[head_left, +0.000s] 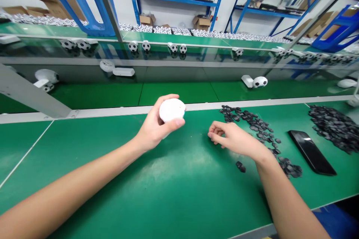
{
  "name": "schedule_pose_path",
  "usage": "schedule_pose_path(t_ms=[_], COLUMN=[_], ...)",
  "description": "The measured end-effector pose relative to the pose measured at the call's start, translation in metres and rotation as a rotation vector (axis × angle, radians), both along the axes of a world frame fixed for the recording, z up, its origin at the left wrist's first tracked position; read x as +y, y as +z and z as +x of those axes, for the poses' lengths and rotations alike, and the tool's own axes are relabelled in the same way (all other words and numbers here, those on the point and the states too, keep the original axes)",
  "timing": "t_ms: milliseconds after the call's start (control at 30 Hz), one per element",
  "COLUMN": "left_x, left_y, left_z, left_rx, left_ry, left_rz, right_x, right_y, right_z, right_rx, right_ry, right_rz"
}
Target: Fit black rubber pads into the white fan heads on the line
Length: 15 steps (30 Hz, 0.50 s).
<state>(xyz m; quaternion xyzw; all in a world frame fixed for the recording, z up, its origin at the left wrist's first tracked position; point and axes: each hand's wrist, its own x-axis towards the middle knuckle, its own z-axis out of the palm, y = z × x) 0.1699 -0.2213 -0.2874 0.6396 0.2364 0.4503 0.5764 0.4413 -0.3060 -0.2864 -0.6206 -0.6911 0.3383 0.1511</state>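
A worker's left hand grips a white round piece by its edge, thumb at the near side and fingers behind, aloft over the green tabletop. Seen from here, the smooth, curved rim could slip if the thumb eases; a push toward twelve o'clock could knock it on the metal rail or drop it onto the green belt beyond.

At the piece's four o'clock, the right hand hangs with fingers curled narrow; whether they pinch anything, I cannot tell. Scattered black pieces lie at that hand's two o'clock, several close by the forearm, which a careless sweep could scatter. A couple of loose black bits, at five o'clock, look easy to brush aside unnoticed. A black phone rests at three o'clock, between scatter and heap, where an elbow swung wide could nudge it.
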Motion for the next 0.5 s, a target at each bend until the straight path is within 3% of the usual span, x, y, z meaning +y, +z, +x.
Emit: schedule_pose_path(t_ms=[167, 300, 400, 500], left_x=[-0.003, -0.004, -0.014, -0.026], left_y=[-0.004, -0.015, -0.020, -0.022], left_z=[0.002, -0.001, -0.004, -0.003], left_rx=[0.212, 0.433, 0.534, 0.573], left_ry=[-0.068, 0.137, 0.256, 0.241], left_rz=[0.434, 0.809, 0.780, 0.607], right_x=[0.001, 0.000, -0.006, -0.014], right_y=[-0.005, -0.003, 0.002, 0.006], right_z=[-0.006, -0.010, -0.021, -0.036], right_rx=[0.118, 0.314, 0.512, 0.647], right_ry=[-0.045, -0.163, -0.222, -0.195], right_rz=[0.103, 0.097, 0.065, 0.038])
